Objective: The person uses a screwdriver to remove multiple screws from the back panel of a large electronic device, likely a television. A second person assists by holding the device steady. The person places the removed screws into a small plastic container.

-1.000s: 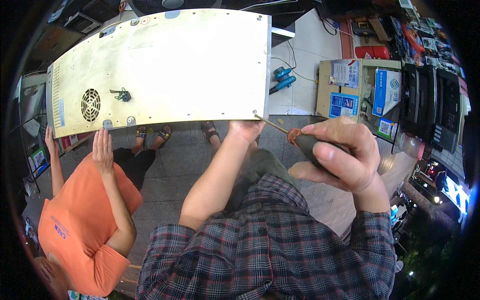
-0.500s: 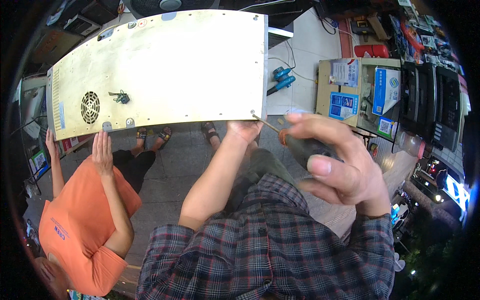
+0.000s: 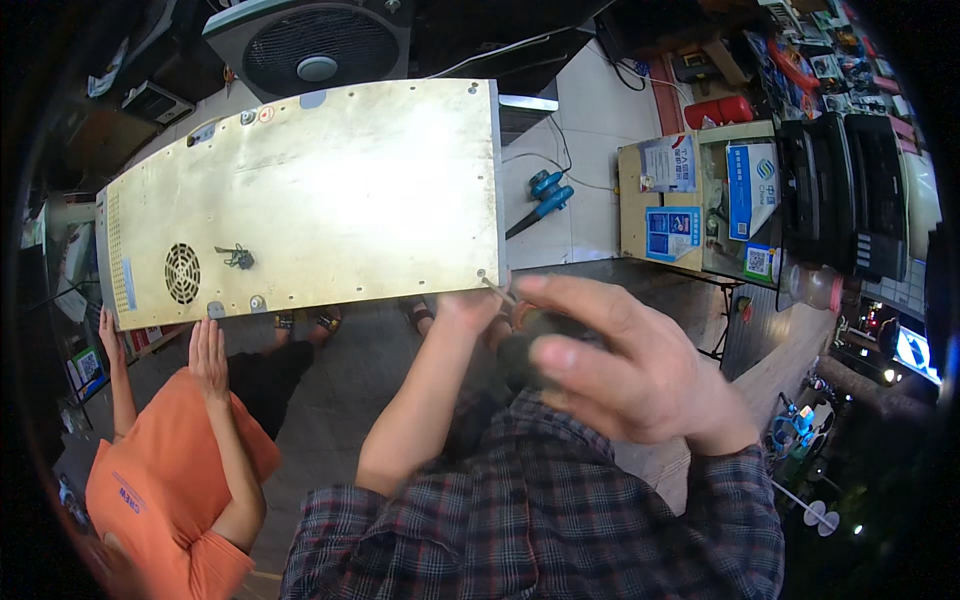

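A wide cream metal panel [image 3: 350,200], with a round vent and small screws along its border, lies in front of me. My left hand [image 3: 470,308] is against its near right corner, its fingers largely hidden by the edge. My right hand [image 3: 620,360] is closed round a screwdriver [image 3: 520,315] with a dark handle and an orange-brown collar. The handle is blurred and partly covered by my fingers. Its thin shaft slants toward the corner screw [image 3: 481,273], the tip at or beside it. A small dark bundle of wires [image 3: 238,257] sits on the panel.
At the left, a co-worker in an orange shirt [image 3: 180,470] holds both palms against the panel's near edge. Beyond the panel stands a dark fan [image 3: 320,50]. A blue blower [image 3: 545,195] lies on the pale floor, near a sign-covered box [image 3: 650,190] and black printers [image 3: 850,200].
My view has shifted, so the panel and background sit lower in the picture. My right hand, still with the screwdriver, appears closer to the corner. The co-worker's hands stay on the panel edge.
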### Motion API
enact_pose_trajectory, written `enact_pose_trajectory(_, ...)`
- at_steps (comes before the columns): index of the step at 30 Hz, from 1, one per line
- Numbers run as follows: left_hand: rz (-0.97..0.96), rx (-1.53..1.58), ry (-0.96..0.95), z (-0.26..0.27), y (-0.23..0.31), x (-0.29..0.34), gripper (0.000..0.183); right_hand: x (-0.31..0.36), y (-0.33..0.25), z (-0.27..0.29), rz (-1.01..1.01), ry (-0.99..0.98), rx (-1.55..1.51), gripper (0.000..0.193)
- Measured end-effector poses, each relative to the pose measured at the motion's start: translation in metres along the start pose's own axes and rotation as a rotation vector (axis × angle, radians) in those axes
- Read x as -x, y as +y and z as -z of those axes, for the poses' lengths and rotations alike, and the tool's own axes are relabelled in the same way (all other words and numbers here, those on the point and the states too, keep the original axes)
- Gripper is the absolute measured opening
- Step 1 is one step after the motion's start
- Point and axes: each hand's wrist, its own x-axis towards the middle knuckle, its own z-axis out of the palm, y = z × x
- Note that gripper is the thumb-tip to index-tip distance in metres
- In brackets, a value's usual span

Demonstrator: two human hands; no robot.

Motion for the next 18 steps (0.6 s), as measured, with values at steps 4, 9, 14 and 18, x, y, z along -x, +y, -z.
enact_pose_trajectory(4,-0.001,-0.013,-0.020,0.011,0.003,-0.013,0.051,-0.010,0.012,0.007,0.138,-0.127,-0.096,0.050)
enact_pose_trajectory(9,-0.001,-0.038,-0.015,0.015,0.004,-0.017,0.052,0.007,0.010,-0.009,0.146,0.132,0.019,0.042)
enact_pose_trajectory(14,-0.013,-0.067,-0.015,0.018,0.003,-0.018,0.053,0.025,0.004,-0.024,0.073,0.327,0.142,0.044)
enact_pose_trajectory(18,-0.030,-0.101,-0.018,0.022,0.004,-0.020,0.054,0.028,-0.002,-0.028,-0.031,0.392,0.063,0.049)
